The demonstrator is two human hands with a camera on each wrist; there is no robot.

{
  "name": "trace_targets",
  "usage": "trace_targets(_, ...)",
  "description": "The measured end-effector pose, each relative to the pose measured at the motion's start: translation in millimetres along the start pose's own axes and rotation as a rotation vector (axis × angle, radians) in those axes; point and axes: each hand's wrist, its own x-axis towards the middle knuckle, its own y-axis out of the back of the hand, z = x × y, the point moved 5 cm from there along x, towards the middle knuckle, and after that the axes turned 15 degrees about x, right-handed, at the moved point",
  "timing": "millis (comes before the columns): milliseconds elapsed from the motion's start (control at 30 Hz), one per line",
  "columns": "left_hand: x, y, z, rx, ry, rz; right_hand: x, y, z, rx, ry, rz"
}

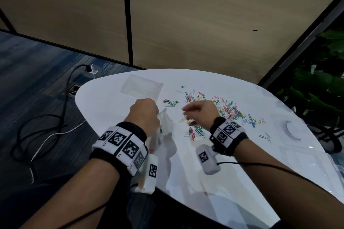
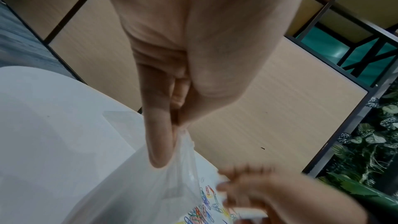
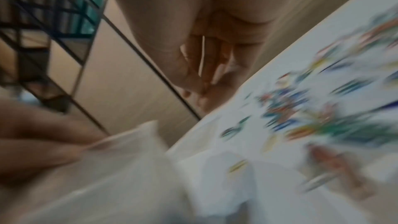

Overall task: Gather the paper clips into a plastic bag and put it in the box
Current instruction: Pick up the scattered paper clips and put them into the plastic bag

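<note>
The left hand [image 1: 144, 112] pinches the top edge of the plastic bag [image 1: 163, 126] hanging beneath it, while the right hand [image 1: 200, 113], fingers loosely spread and holding nothing I can make out, hovers over the paper clips [image 1: 227, 109] scattered just beyond it on the table [image 1: 214, 173].

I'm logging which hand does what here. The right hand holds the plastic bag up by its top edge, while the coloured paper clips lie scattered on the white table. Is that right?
Not quite: the left hand pinches the plastic bag by its top edge, as the left wrist view shows. The right hand hovers beside it over the coloured paper clips, which do lie scattered on the white table.
</note>
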Motion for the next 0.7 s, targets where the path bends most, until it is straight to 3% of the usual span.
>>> trace_targets(100,-1.7,1.2,-2.5,0.014,-0.004,-0.012,12.8,40.7,59.0,-0.531,-0.293,-0.019)
trace_targets(167,-1.9,2.2,-5.0,0.019,0.002,-0.016,12.5,43.9,91.4,-0.740,-0.374,-0.093)
trace_targets(333,-1.3,4.3,-11.3,0.023,0.006,-0.016,29.1,21.2,100.7,-0.749,-0.109,-0.029)
trace_targets(567,0.9,1.4,-7.3,0.029,-0.006,-0.016,43.4,-6.6,89.8,-0.977,0.185,-0.056)
trace_targets(700,0.1,0.8,-5.6,0.027,-0.002,-0.018,45.5,4.4,86.8,-0.951,0.120,0.003)
